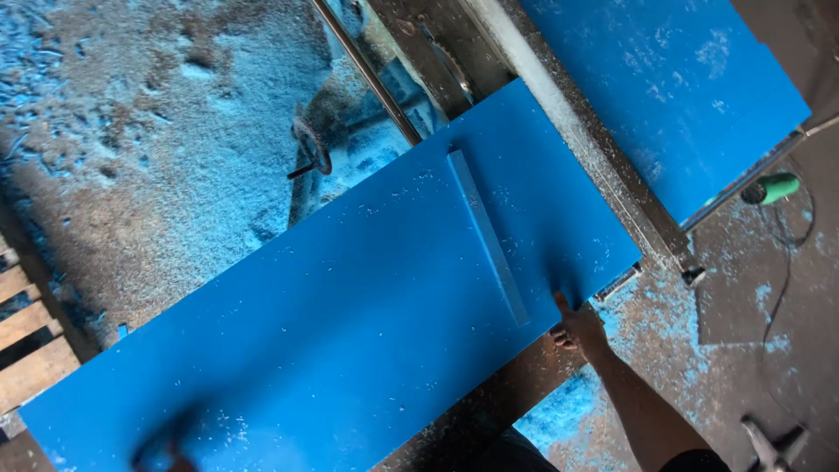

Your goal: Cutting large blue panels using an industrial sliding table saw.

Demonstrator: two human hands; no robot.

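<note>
A long blue board (350, 315) lies slantwise across a saw table. On it rests a narrow blue strip (488, 236), cut loose and lying across the board. My right hand (577, 325) grips the board's near edge just below the strip's lower end, fingers curled under. My left hand (164, 447) is a dark blur on the board's lower left end, pressed against its surface. A circular saw blade (450, 65) stands in its slot just beyond the board's far edge.
A metal fence rail (594, 157) runs diagonally, with a second blue board (673, 87) beyond it. Blue sawdust (175, 114) covers the floor at left. A wooden pallet (22, 323) sits far left. A green-handled tool (771, 188) lies right.
</note>
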